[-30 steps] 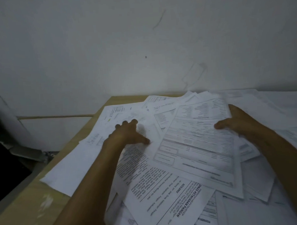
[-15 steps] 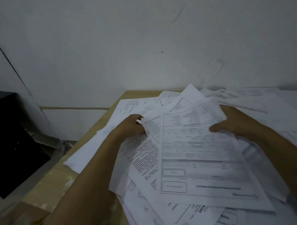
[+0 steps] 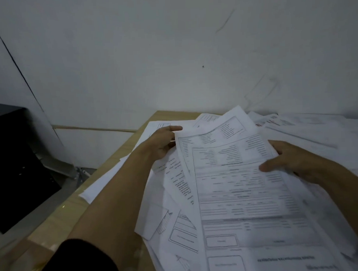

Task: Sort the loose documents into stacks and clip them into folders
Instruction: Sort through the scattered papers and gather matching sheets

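Fingers of my left hand point(image 3: 161, 144) curl round the left edge of a fanned bundle of forms point(image 3: 236, 174), about three sheets showing. Right hand point(image 3: 290, 162): thumb pressed on top at the right edge, fingers hidden underneath. Uncounted loose documents point(image 3: 316, 130) cover the wooden table point(image 3: 55, 218).

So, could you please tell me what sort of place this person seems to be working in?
Probably an office or records room. Loose printed forms cover a light wooden desk set against a bare white wall, and both hands are gathering sheets. A dark cabinet-like unit stands to the left.
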